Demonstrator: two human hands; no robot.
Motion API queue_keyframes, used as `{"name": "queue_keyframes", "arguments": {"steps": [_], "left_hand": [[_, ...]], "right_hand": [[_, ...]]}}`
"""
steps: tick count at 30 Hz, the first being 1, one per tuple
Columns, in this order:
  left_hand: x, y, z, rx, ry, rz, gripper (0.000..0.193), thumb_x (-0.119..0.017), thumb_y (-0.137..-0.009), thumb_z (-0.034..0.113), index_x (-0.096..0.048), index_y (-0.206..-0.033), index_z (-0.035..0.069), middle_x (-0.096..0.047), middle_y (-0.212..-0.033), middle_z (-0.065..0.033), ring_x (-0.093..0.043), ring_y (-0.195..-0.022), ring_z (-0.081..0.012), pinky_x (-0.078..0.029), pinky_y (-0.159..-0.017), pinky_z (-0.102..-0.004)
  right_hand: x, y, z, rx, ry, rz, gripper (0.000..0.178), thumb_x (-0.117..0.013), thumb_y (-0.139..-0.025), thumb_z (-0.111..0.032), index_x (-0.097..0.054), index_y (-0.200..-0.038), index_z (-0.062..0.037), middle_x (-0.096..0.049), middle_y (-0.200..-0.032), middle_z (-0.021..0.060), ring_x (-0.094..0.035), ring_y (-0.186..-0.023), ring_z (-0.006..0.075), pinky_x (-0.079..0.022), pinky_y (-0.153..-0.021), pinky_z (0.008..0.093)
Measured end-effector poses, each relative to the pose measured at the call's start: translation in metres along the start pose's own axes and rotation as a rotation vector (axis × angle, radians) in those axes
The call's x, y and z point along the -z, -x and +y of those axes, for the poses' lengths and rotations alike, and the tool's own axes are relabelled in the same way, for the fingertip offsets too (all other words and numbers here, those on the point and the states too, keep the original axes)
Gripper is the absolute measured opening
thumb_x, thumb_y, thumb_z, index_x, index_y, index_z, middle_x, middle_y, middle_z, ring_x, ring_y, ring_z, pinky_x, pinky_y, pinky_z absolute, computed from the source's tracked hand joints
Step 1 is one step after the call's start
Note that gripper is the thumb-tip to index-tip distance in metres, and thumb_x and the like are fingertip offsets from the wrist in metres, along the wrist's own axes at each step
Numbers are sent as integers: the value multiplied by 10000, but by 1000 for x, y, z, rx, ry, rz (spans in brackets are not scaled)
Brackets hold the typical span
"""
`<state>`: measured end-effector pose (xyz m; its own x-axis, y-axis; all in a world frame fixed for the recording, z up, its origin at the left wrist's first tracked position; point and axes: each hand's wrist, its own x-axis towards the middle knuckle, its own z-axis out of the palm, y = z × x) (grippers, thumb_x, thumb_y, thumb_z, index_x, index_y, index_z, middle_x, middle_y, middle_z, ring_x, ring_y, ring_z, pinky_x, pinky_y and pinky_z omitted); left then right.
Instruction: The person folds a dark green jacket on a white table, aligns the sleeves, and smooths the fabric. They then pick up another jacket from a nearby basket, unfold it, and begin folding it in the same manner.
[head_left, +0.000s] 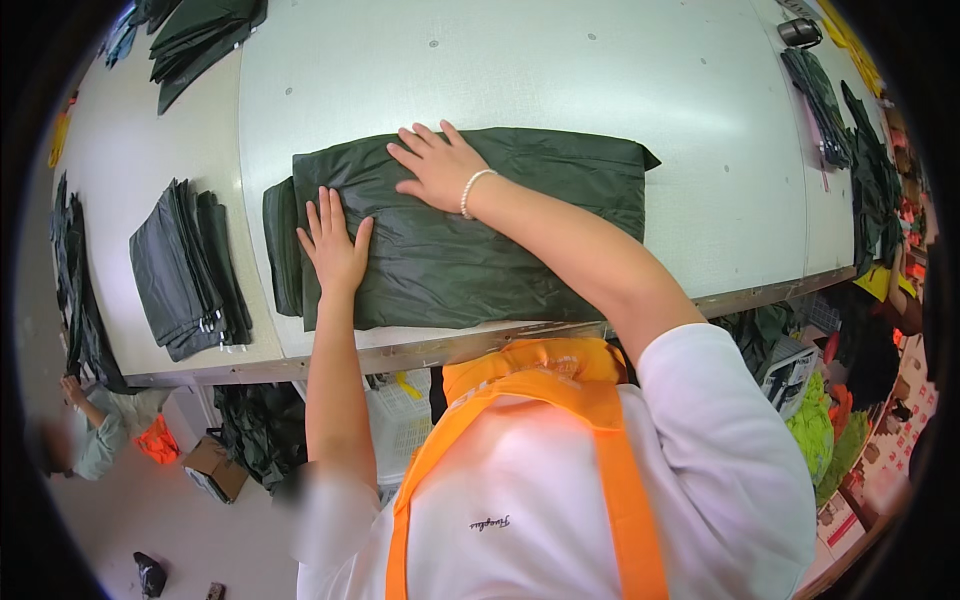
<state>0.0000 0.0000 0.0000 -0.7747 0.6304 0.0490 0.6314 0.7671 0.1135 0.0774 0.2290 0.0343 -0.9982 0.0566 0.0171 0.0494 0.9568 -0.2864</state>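
Note:
A dark green, shiny fabric garment (480, 260) lies folded into a wide rectangle along the table's near edge. My left hand (338, 250) rests flat on its left part, fingers spread and pointing away from me. Farther up, my right hand (440, 172) presses flat on the cloth near its far edge, fingers apart, a beaded bracelet on the wrist. Neither hand grips the fabric. Another folded dark green layer (282, 245) sticks out at the left side, partly under the garment; whether it is the same piece I cannot tell.
The pale table (720, 110) has a worn near edge. A stack of folded dark green garments (185, 270) sits to the left, another pile (205, 45) at the far left. More dark garments (820, 105) lie at the right. A person (85, 430) is at the lower left, near a cardboard box (215, 468).

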Motion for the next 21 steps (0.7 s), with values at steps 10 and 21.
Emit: {"name": "queue_keyframes", "arguments": {"steps": [10, 21], "left_hand": [[79, 9, 136, -153, 302, 51, 659, -533, -890, 474, -333, -1437, 167, -259, -1514, -84, -185, -1402, -337, -133, -1090, -589], [21, 20, 151, -203, 289, 57, 767, -589, -811, 551, -327, -1440, 199, -227, -1522, -96, -198, -1394, -335, -149, -1092, -571]], "right_hand": [[99, 201, 185, -823, -598, 485, 527, -441, -961, -377, -442, -1331, -2, -491, -1325, 213, -439, -1264, 326, -339, -1049, 368], [50, 260, 99, -841, -1493, 134, 879, -615, -898, -336, -46, -1473, 9, -407, -1377, 172, -418, -1245, 225, -341, -1026, 314]]}}
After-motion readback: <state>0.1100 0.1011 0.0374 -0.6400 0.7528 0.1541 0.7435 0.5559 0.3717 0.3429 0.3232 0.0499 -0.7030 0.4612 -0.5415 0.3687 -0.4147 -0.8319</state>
